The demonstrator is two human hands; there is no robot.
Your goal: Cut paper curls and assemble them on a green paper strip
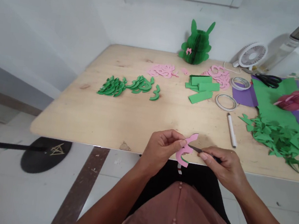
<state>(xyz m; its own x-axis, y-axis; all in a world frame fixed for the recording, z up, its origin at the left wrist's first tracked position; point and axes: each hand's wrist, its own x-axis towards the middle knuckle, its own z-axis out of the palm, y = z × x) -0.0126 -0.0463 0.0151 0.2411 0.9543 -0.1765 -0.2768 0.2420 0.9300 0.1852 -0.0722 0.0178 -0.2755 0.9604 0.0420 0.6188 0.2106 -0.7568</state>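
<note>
My left hand (165, 145) pinches a curved, scalloped pink paper cut-out (181, 153) between thumb and fingers, just above the table's front edge. Green shows along the inner edge of the cut-out. My right hand (222, 166) is closed around a slim dark pointed tool (195, 149); its handle is mostly hidden, so its exact kind is unclear. The tool's tip meets the pink cut-out beside my left thumb. Farther back lie a heap of curved green paper pieces (113, 86) and a pile of pink paper scraps (162, 70).
A green honeycomb-paper rabbit (196, 46) stands at the back. Green paper strips (205, 86), tape rolls (226, 102) and a white pen (232, 130) lie right of centre. Green scraps (278, 138), black-handled scissors (269, 80), a fan (253, 55) and a bottle (284, 49) occupy the right.
</note>
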